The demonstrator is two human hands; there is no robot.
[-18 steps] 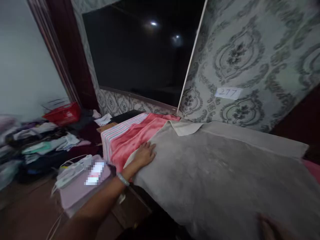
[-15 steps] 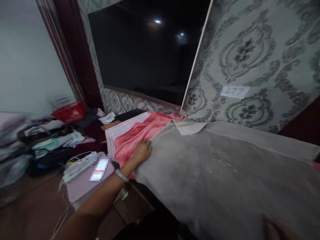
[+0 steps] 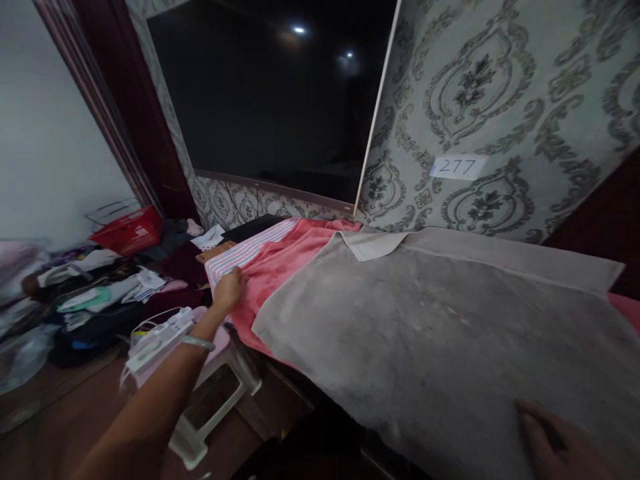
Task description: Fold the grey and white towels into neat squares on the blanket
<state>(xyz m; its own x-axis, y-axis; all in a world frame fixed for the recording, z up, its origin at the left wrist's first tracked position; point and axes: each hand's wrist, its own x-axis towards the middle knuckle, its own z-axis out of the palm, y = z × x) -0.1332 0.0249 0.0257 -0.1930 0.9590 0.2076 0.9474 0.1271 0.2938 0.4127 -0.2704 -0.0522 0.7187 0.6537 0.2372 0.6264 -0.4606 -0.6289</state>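
Note:
My left hand [image 3: 230, 289] is at the left end of the pink towel [image 3: 273, 267], beside its striped border. Its fingers are curled closed on the pink fabric, and a pale bangle circles the wrist. A large grey towel [image 3: 390, 333] lies spread over the pink one, its far corner folded over. At the lower right, my right hand [image 3: 557, 437] is on the grey towel, thumb and forefinger tips meeting at the cloth; the other fingers are hidden.
To the left, a pink and white stool [image 3: 220, 347] carries a power strip [image 3: 160, 340] with cables. Behind it are heaped clothes [image 3: 110, 293] and a red basket [image 3: 130, 230]. A television [image 3: 275, 100] hangs on the patterned wall, right of which is a paper marked 277 [image 3: 457, 167].
My left hand has moved left, off the grey towel's edge and onto the pink towel. The bright phone-like screen by the stool is out of sight. My right hand stays on the grey towel.

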